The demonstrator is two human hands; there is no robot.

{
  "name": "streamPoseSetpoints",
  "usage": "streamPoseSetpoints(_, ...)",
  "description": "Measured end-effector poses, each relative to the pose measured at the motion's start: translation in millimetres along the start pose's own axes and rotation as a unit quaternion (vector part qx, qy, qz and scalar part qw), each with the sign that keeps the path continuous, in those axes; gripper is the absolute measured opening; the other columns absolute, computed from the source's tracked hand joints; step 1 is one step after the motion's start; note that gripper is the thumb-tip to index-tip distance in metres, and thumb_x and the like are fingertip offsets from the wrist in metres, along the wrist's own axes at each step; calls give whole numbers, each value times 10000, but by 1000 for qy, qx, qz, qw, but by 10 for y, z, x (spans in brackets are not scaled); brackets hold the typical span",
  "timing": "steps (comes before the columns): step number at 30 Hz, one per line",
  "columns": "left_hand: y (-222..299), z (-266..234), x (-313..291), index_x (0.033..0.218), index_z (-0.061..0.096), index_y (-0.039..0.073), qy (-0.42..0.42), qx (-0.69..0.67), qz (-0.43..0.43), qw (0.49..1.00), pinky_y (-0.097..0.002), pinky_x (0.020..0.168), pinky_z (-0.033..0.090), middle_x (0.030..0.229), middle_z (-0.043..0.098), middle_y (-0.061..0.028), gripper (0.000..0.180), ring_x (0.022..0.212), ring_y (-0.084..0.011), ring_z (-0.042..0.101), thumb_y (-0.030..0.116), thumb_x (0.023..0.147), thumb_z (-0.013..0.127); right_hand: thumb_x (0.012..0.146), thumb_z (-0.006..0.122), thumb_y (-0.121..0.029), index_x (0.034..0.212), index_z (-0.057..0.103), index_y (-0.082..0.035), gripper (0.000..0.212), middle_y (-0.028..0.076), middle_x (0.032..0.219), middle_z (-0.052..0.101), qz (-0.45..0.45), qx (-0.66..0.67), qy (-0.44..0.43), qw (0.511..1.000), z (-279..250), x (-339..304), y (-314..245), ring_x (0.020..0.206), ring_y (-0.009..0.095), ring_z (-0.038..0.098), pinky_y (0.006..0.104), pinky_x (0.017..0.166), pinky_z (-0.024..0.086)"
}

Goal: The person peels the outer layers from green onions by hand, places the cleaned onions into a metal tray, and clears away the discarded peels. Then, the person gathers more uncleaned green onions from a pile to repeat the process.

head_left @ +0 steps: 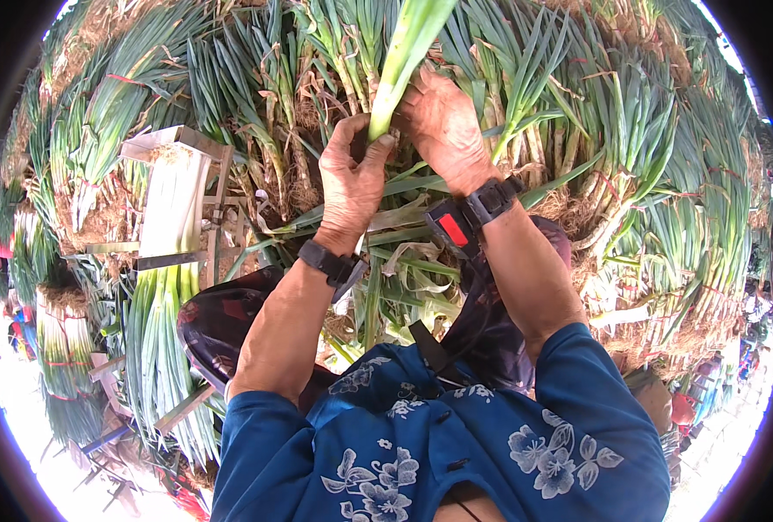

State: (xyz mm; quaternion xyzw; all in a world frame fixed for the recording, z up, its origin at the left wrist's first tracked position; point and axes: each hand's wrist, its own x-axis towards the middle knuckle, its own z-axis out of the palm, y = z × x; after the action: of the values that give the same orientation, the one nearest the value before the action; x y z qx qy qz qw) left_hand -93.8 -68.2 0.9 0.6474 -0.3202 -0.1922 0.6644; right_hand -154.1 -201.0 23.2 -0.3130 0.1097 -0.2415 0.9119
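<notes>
A large green onion (395,74) stands out in front of me, its green leaf end pointing up and away. My left hand (354,178) is closed on the stalk, with thumb and forefinger pinching it. Against the stalk's right side, my right hand (446,126) has its fingers curled in, the tips partly hidden. Loose leaves and peeled strips (408,283) lie below my hands, between my knees. To the left, a wooden frame (217,217) holds a stack of white-stalked green onions (173,204), crossed by a dark strap (171,260).
Piled green onions (247,78) with leaves and dry roots curve around the front. More bundles (709,226) are heaped on the right. A tied bundle (64,335) stands at the far left. Wooden slats (186,409) stick out below the frame.
</notes>
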Motion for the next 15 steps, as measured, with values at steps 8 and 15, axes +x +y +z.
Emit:
streamPoseSetpoints(8, 103, -55, -4, 1125, 573, -12, -119, -221, -224, 942, -247, 640, 488, 929, 636, -60, 307, 801, -125, 613, 166, 876, 600, 873, 607, -202, 1107, 576, -32, 291, 41, 912, 618, 63, 13, 21, 998, -120, 68, 89, 812, 158, 579, 296, 760, 467)
streamPoseSetpoints(15, 117, -64, 188, 976, 648, -31, -44, -96, -248, 963, -252, 642, 451, 796, 641, -37, 321, 698, -112, 568, 230, 794, 608, 826, 663, -107, 1054, 630, -32, 242, 21, 929, 643, -58, -76, 99, 990, -18, 42, 283, 848, 111, 572, 278, 764, 443)
